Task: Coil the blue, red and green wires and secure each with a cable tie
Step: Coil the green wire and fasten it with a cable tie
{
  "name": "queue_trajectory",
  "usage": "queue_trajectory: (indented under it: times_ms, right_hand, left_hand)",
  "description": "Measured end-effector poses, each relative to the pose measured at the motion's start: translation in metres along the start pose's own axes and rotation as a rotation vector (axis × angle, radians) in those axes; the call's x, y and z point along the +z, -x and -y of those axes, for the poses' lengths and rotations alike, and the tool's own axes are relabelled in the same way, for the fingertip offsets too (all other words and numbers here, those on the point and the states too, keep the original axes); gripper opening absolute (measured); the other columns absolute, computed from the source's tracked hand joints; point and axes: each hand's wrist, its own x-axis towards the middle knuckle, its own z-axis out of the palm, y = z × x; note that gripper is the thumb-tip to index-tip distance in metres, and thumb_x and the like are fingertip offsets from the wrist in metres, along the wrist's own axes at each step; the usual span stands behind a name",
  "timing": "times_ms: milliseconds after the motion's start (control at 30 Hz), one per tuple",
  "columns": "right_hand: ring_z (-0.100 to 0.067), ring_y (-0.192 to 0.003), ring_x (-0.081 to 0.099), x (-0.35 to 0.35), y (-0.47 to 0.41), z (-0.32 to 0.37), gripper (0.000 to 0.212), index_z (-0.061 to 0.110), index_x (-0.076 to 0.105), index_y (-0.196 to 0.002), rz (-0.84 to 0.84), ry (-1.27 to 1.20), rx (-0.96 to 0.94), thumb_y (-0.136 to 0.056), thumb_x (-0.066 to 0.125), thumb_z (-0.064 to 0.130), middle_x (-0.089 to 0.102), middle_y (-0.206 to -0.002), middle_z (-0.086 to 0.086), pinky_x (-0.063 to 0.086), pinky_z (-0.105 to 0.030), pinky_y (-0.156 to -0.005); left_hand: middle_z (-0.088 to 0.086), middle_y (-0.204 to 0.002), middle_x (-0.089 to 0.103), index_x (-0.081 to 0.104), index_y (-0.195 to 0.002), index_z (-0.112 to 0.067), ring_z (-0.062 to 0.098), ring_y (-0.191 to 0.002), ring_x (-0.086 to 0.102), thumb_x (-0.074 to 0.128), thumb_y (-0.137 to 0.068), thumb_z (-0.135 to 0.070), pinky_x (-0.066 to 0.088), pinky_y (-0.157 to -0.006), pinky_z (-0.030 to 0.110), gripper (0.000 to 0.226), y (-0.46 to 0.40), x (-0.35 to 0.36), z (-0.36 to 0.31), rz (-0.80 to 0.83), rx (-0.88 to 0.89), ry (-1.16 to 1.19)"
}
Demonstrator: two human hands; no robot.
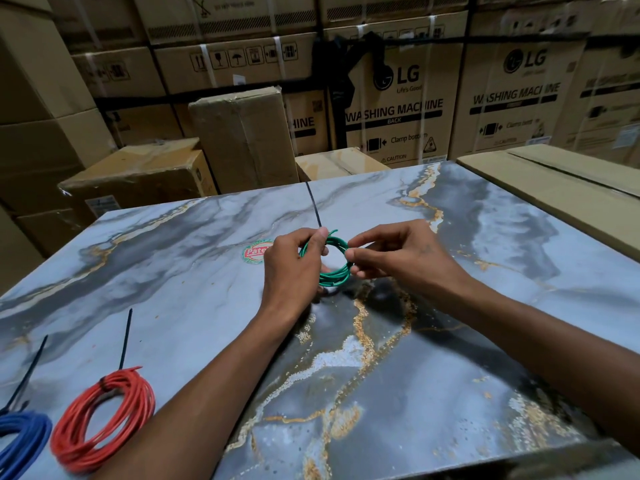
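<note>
Now, step: we tie the green coil [330,261], last of three.
Grip: left hand [292,268] and right hand [391,252] both pinch it.
Next: pull the cable tie [313,204] snug.

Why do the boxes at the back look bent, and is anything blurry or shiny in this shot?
Head view: the wide lens bows the stacked cardboard boxes and the table edges outward. Head view: the green wire coil and both hands look fairly sharp, while the bottom edge and corners smear. Head view: soft light, a faint sheen on the marbled top, and a dark shadow under the hands.
</note>
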Motion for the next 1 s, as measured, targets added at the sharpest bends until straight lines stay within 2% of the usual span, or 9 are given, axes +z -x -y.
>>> queue_trajectory:
  times_ms: [133,233,367,533,600,667,767,933,1000]
  right_hand:
    - [-0.016,-0.080,0.076,0.002,0.004,0.001,0.060,0.012,0.074,-0.119,0.063,0.408,-0.172,-0.064,0.097,0.022,0.076,-0.090,-0.003,0.064,-0.034,-0.079]
    - [-0.012,-0.070,0.070,0.007,0.003,-0.001,0.068,0.010,0.073,-0.120,0.020,0.662,-0.406,-0.061,0.098,0.034,0.071,-0.087,0.001,0.060,-0.038,-0.068]
    - [-0.011,-0.064,0.063,0.003,-0.001,-0.001,0.058,0.011,0.075,-0.107,-0.052,0.697,-0.478,-0.063,0.097,0.042,0.067,-0.078,0.002,0.056,-0.043,-0.062]
    - [-0.016,-0.062,0.063,0.006,0.003,0.004,0.066,0.017,0.074,-0.100,-0.076,0.629,-0.421,-0.051,0.096,0.055,0.068,-0.075,0.002,0.056,-0.043,-0.061]
    - [-0.014,-0.064,0.063,0.009,0.003,0.003,0.066,0.018,0.073,-0.099,-0.098,0.636,-0.404,-0.051,0.097,0.057,0.067,-0.079,0.004,0.056,-0.040,-0.062]
    - [-0.009,-0.071,0.064,0.013,0.003,0.001,0.063,0.020,0.071,-0.099,-0.139,0.657,-0.369,-0.054,0.097,0.055,0.067,-0.089,0.007,0.056,-0.026,-0.062]
    - [-0.004,-0.085,0.067,0.020,0.003,-0.003,0.061,0.023,0.064,-0.104,-0.166,0.614,-0.315,-0.058,0.096,0.047,0.064,-0.104,0.006,0.052,-0.011,-0.063]
    - [-0.001,-0.090,0.070,0.028,0.005,-0.003,0.071,0.024,0.056,-0.126,-0.169,0.590,-0.320,-0.065,0.088,0.041,0.071,-0.108,0.009,0.060,-0.022,-0.073]
    - [-0.003,-0.094,0.070,0.031,0.005,-0.003,0.072,0.023,0.058,-0.133,-0.165,0.604,-0.356,-0.069,0.086,0.040,0.073,-0.112,0.008,0.060,-0.027,-0.080]
  left_hand:
    - [-0.008,-0.072,0.066,0.075,-0.090,-0.019,0.020,-0.070,0.073,0.058,-0.100,-0.038,0.060,-0.050,0.045,0.027,-0.003,0.000,0.001,-0.037,-0.046,0.018]
    - [-0.007,-0.074,0.068,0.075,-0.093,-0.019,0.013,-0.065,0.072,0.057,-0.100,-0.037,0.061,-0.060,0.048,0.027,-0.001,0.000,-0.002,-0.031,-0.039,0.005]
    - [-0.001,-0.077,0.070,0.075,-0.090,-0.014,0.015,-0.060,0.072,0.056,-0.102,-0.034,0.061,-0.064,0.052,0.030,0.004,0.002,-0.008,-0.007,-0.051,0.072]
    - [0.001,-0.071,0.070,0.075,-0.088,-0.015,0.018,-0.055,0.068,0.050,-0.103,-0.035,0.058,-0.063,0.048,0.036,0.003,0.005,-0.009,-0.028,-0.091,0.139]
    - [0.001,-0.066,0.069,0.074,-0.084,-0.018,0.024,-0.057,0.068,0.046,-0.103,-0.040,0.055,-0.064,0.048,0.040,0.002,0.006,-0.009,-0.047,-0.100,0.175]
    - [0.000,-0.066,0.069,0.072,-0.081,-0.020,0.029,-0.061,0.069,0.043,-0.099,-0.047,0.055,-0.065,0.050,0.044,0.001,0.006,-0.009,-0.056,-0.098,0.186]
    - [-0.003,-0.071,0.066,0.072,-0.085,-0.025,0.020,-0.062,0.062,0.038,-0.095,-0.051,0.052,-0.065,0.046,0.044,0.001,0.008,-0.009,-0.066,-0.091,0.225]
    - [0.002,-0.083,0.061,0.066,-0.093,-0.025,0.017,-0.077,0.061,0.035,-0.106,-0.035,0.054,-0.065,0.038,0.036,0.003,0.011,-0.014,-0.042,-0.093,0.333]
    - [0.006,-0.084,0.060,0.065,-0.093,-0.020,0.016,-0.075,0.058,0.036,-0.106,-0.028,0.050,-0.063,0.031,0.032,0.005,0.012,-0.016,-0.008,-0.083,0.395]
